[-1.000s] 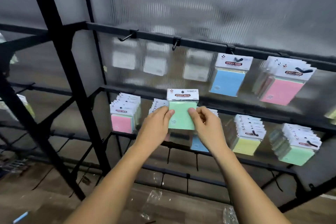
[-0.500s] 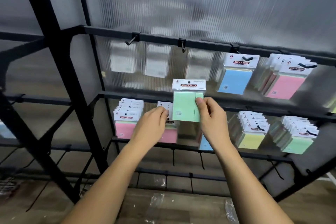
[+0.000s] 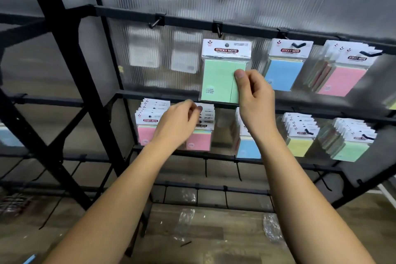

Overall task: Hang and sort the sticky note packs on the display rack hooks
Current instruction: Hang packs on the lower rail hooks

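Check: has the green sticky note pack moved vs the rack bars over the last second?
Yes. The green pack has gone up: it was level with the middle bar, and its header now sits just under the empty top-bar hook. The right hand pinches it.

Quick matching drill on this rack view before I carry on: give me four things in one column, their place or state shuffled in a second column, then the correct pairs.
Things
1. green pack
2. blue pack
3. left hand
4. leftmost top hook

Place or state
A. bare, nothing hanging on it
B. pinched by the right hand, just below the second top hook
C. hanging on the top rail, right of the green pack
D. in front of the pink packs on the lower rail, holding nothing

Pairs: 1-B, 2-C, 3-D, 4-A
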Motion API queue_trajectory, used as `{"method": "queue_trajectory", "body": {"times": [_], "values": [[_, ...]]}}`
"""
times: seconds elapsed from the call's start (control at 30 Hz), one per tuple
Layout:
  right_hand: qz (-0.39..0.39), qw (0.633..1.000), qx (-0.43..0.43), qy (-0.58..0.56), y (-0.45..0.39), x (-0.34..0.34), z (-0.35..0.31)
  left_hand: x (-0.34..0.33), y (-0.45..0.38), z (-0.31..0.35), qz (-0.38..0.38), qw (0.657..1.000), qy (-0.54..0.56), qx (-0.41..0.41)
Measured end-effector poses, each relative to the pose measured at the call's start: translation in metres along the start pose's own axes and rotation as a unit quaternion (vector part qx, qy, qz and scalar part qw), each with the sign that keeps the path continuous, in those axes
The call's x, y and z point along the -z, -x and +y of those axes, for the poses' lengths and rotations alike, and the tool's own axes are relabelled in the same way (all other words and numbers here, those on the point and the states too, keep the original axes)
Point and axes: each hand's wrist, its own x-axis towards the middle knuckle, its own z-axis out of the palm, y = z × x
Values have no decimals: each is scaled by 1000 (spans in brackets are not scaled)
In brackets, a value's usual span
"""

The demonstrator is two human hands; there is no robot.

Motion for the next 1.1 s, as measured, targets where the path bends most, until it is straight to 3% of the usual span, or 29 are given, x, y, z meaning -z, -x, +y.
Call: {"method": "queue_trajectory", "body": {"times": [1.1], "values": [[-3, 998, -46, 35, -46, -31, 26, -1, -6, -17, 12, 1000, 20, -9]]}}
